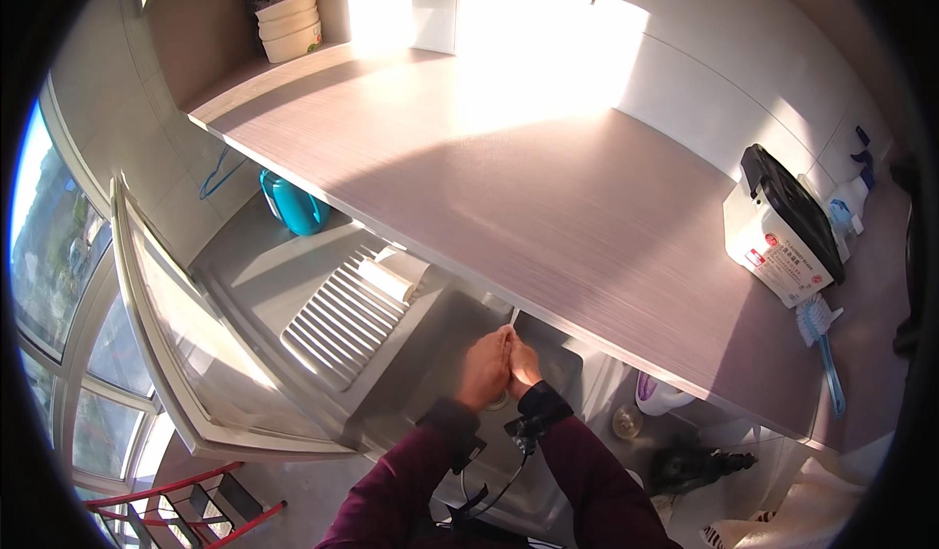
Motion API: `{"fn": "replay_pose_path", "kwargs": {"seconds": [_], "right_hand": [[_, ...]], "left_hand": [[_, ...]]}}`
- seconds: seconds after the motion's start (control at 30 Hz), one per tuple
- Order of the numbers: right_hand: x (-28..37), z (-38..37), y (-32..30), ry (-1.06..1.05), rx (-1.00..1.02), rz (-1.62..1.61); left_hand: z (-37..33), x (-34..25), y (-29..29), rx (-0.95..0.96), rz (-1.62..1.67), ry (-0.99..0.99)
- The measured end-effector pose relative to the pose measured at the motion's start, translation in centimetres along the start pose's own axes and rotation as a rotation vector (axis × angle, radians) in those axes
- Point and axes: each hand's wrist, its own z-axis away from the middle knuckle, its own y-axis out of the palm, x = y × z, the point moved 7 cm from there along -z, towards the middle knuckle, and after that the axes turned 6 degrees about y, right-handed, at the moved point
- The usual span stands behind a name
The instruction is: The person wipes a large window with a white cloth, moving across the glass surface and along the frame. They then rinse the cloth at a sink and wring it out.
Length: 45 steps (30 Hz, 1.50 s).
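Both my hands are together over the grey sink (411,378), palms and fingers pressed against each other. My left hand (481,370) is closed against my right hand (525,363), and whatever lies between them is hidden. At the fingertips there is a small pale spot that I cannot make out, close below the counter's front edge. Dark bands with cables circle both wrists. To the left of the sink is a ribbed washboard (337,319) with a whitish block (387,281) on its upper end.
A wooden counter (411,158) overhangs the sink's far side. On it stand stacked bowls (290,26), a white box with a black lid (773,236) and a blue brush (827,358). A turquoise container (293,202) sits beyond the washboard; an open window frame (205,373) juts in at left.
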Motion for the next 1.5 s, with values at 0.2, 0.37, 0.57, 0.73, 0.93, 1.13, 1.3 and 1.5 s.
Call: {"fn": "replay_pose_path", "kwargs": {"seconds": [0.2, 0.37, 0.57, 0.73, 0.93, 1.13, 1.3, 1.5], "right_hand": [[-3.3, -2.6, -1.3, -0.024, 0.095, 0.141], [-2.5, -0.5, -0.8, -0.396, 0.200, 0.870], [-1.9, 3.9, -0.4, -0.192, 0.127, 0.600], [1.3, 9.2, 2.1, -0.399, 0.176, 0.964], [5.5, 5.3, -4.0, -0.071, 0.218, 1.038], [12.7, -3.7, -7.6, -0.402, -0.030, 1.406], [15.9, -8.4, -7.7, -0.387, -0.190, 1.543], [16.4, -12.4, -7.6, -0.368, -0.291, 1.594]], "left_hand": [[2.1, 0.4, -0.6, -0.091, 0.112, -0.151], [4.7, 2.2, 0.8, -0.106, 0.123, -0.221], [7.0, 5.8, 3.2, -0.232, 1.044, -0.820], [8.8, 5.5, 2.1, 0.114, 1.516, -0.885], [12.1, 8.9, -1.7, -0.027, 1.613, -1.076], [14.1, 10.2, -6.6, -0.141, 1.551, -1.066], [15.2, 8.5, -9.5, -0.114, 1.426, -0.977], [16.6, 6.5, -10.9, -0.156, 1.444, -1.001]]}}
